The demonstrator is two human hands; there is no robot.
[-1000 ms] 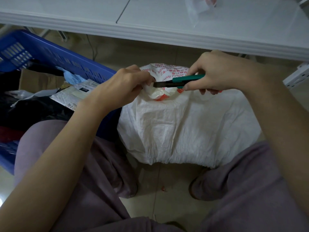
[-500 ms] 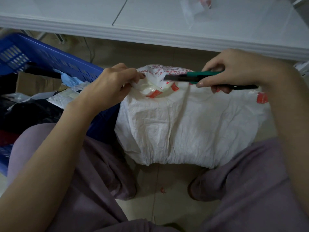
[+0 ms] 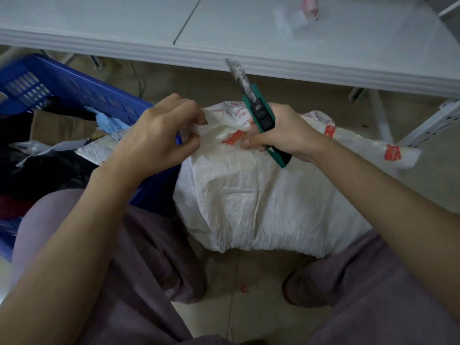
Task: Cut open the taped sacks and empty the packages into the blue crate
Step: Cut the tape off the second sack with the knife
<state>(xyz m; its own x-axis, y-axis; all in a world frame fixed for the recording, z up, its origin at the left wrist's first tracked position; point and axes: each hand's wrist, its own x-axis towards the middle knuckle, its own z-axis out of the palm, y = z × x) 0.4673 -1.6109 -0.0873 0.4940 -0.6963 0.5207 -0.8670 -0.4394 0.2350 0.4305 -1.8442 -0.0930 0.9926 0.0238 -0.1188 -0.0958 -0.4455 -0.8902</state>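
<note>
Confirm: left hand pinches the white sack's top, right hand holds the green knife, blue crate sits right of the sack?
Wrong side: the head view shows the blue crate left of the white sack. The left hand pinching its top and the right hand holding the green knife are correct.

Looks forward and steeply down from head height over the wearer's own lap, taking in both forearms from the bottom corners up to the left hand [image 3: 161,138], pinching the top of the white sack [image 3: 249,195], and the right hand [image 3: 286,135], gripping the green cutter [image 3: 261,117], near mid-frame. Sits close enough to fill the centre with that sack between the knees, cuts off the blue crate [image 3: 74,88] at the left edge, and bends the white table [image 3: 249,33] rim across the top through the wide lens.
</note>
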